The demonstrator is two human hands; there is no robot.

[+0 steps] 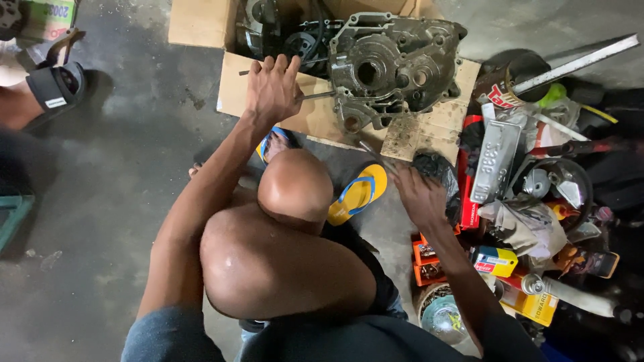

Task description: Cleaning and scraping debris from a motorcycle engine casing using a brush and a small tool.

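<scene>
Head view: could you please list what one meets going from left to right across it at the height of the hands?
Sandalled foot of another person → left hand holding a thin metal rod → grey engine casing on cardboard → silver finned part → long metal bar.

Bare arms, blue-grey sleeves (171, 335), yellow-blue flip-flop (359, 193).

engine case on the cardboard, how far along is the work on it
Done: the engine crankcase half lies stripped and open on the cardboard.
In hand: the left hand holds a thin metal rod tool at the case's edge; the right hand reaches into the parts pile by a black bag.
Left: nothing refitted yet; parts still lie scattered.
</scene>
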